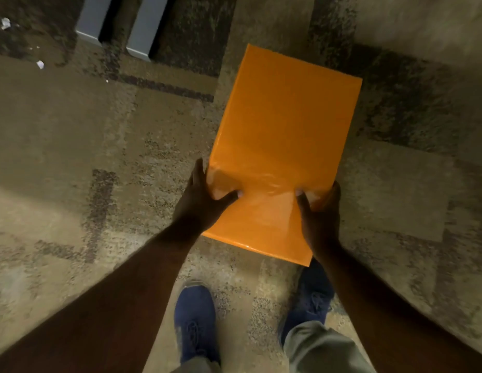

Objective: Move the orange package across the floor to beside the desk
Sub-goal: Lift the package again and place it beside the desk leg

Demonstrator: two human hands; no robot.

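A flat, glossy orange package (283,125) is held out in front of me above the patterned carpet, its long side pointing away. My left hand (205,197) grips its near left edge, thumb pressed on the top face. My right hand (319,208) grips the near right edge the same way. The fingers of both hands are hidden under the package. No desk top is in view.
Two grey metal furniture legs (143,25) stand on the carpet at the upper left. Small white paper scraps (40,64) lie farther left. My blue shoes (195,319) are below the package. Patterned carpet (73,157) spreads all around.
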